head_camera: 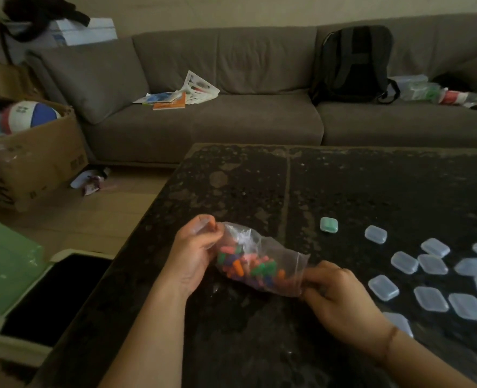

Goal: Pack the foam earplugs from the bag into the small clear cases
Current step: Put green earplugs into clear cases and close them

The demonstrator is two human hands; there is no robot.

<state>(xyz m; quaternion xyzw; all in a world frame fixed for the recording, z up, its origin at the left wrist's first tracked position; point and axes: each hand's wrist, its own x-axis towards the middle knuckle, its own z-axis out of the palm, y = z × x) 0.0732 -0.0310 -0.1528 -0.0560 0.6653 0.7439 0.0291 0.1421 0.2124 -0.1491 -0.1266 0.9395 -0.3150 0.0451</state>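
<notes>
Dim living-room light falls on a dark, speckled stone worktop (343, 191), with a long grey sofa (231, 121) behind it carrying scattered papers (175, 96) and a black backpack (354, 63). A cardboard box (30, 158) with a ball in it stands on the floor to the left.

From the head view, both hands work at a clear plastic bag (259, 261) held just over the near part of the worktop. The left hand (195, 256) pinches one end of the bag, fingers curled round the gathered plastic, and the right hand (340, 295) pinches the other end at its edge. Held stretched between them like this, the bag lies roughly level, probably so its mouth can be found and pulled open without spilling. Inside it sit the foam earplugs (248, 268), a loose heap of orange, green, pink and blue pieces, all still in the bag.

To the right, the small clear cases (433, 299) lie spread flat on the worktop, near the right hand and within easy reach for filling. They look closed, and whether any holds anything is too faint to tell. One green case (329, 225) lies apart from them, farther back.
</notes>
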